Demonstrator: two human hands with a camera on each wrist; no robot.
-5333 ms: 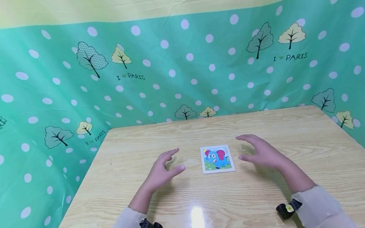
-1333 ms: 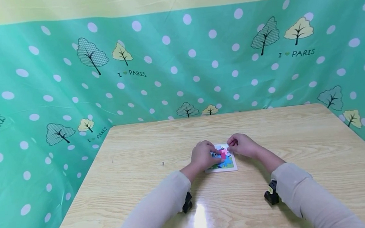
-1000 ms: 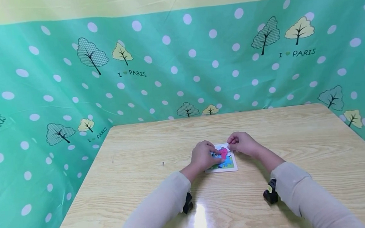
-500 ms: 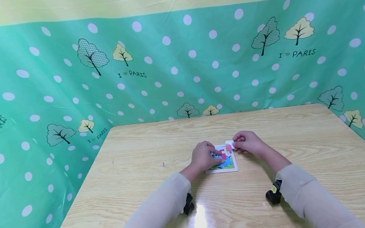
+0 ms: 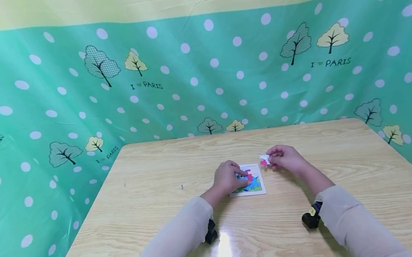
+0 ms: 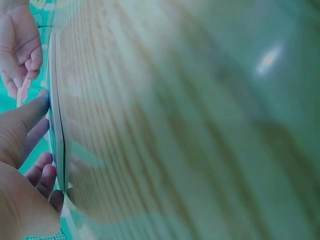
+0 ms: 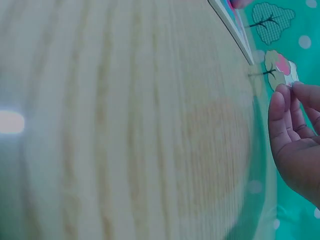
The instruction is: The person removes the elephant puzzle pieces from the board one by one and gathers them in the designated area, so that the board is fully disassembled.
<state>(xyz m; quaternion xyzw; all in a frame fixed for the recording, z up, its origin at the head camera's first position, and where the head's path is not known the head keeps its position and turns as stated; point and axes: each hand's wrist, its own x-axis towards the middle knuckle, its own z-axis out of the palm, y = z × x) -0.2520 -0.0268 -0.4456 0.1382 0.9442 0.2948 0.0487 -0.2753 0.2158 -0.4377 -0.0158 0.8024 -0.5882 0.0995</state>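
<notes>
Toward the counter's (image 5: pixel 143 214) far edge, the right hand (image 5: pixel 284 159) edge-pinches a probably light, stiff jigsaw piece (image 5: pixel 264 160), the left hand (image 5: pixel 226 178) spread on the elephant puzzle (image 5: pixel 256 183).

A polka-dotted green cloth (image 5: pixel 172 68) with a pale-yellow top band (image 5: pixel 109 7), printed trees (image 5: pixel 101 64) and "PARIS" lettering (image 5: pixel 338 62) hangs beyond the far edge of the wood-grain worktop (image 5: pixel 132 203).

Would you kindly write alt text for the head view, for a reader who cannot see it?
A person's right hand pinches a pink and white puzzle piece near the far right corner of a picture puzzle, which the left hand touches. The puzzle lies on a wooden table before a green dotted curtain.
</notes>
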